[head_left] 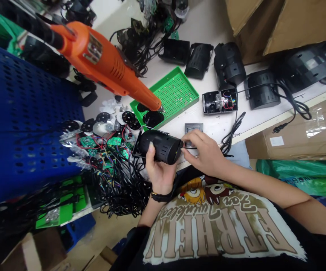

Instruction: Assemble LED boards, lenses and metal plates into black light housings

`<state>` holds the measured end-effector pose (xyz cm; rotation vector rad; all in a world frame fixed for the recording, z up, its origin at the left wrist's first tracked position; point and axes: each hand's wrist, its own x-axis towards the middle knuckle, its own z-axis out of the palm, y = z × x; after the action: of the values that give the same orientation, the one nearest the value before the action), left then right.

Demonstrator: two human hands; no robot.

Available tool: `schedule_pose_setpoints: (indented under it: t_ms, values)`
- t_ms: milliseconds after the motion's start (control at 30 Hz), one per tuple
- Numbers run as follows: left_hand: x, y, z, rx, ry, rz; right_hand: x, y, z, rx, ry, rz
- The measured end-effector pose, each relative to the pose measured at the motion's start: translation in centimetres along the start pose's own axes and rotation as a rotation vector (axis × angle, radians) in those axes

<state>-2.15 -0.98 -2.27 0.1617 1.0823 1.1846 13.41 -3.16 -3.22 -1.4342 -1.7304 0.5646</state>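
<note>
1. Left hand (158, 175): curled under a matte black cylindrical housing (159, 146), thumb pressed along its top, a black-strapped wristwatch (159, 196) on the wrist
2. Right hand (205, 150): fingers bunched, fingertips and thumb pinching a thin black wire (189, 148) at the housing's right end, the exact grip partly hidden by the fingers
3. Housing position: held between both hands, over the near edge of a white workbench (216, 126)
4. Just beyond the housing: flat black round discs (153, 118), beside a bright green perforated plastic tray (179, 90) dotted with tiny metal parts
5. Just right of the housing: a small grey square frame (193, 128), directly under the right hand's fingers, and a coiled black cable (232, 137) further along
6. Left of the housing: a heap of tangled black wires (117, 192) with small green circuit boards (88, 142), next to a tall blue perforated plastic crate (24, 120)
7. Well beyond the housing: an orange heat gun (103, 60), nozzle angled down toward the discs, and a row of black ribbed housing shells (229, 64), one opened shell (219, 101) showing red and blue wires inside, below brown cardboard boxes (253, 26)
</note>
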Motion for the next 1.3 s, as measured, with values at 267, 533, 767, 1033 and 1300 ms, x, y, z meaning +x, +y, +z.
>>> schedule_pose_setpoints:
  t_ms: [267,533,767,1033,1300]
  values:
    - [0.7,-2.2,-0.4,0.065,0.011,0.157,-0.2,0.1,0.3,0.027,-0.139,-0.059]
    - [1.0,-2.9,-0.6,-0.147,-0.002,0.143,-0.3,-1.1,1.5,-0.048,-0.105,-0.007]
    - [1.1,-3.0,-1.3,-0.156,0.042,0.133,-0.4,-1.9,0.2,-0.102,-0.017,-0.066]
    - [-0.4,-2.9,-3.5,-0.214,-0.100,0.030,-2.2,2.1,-3.0,-0.312,0.040,-0.023]
    - [-0.1,-2.2,-2.2,-0.214,-0.122,-0.052,-0.3,4.9,0.6,-0.446,0.032,0.036]
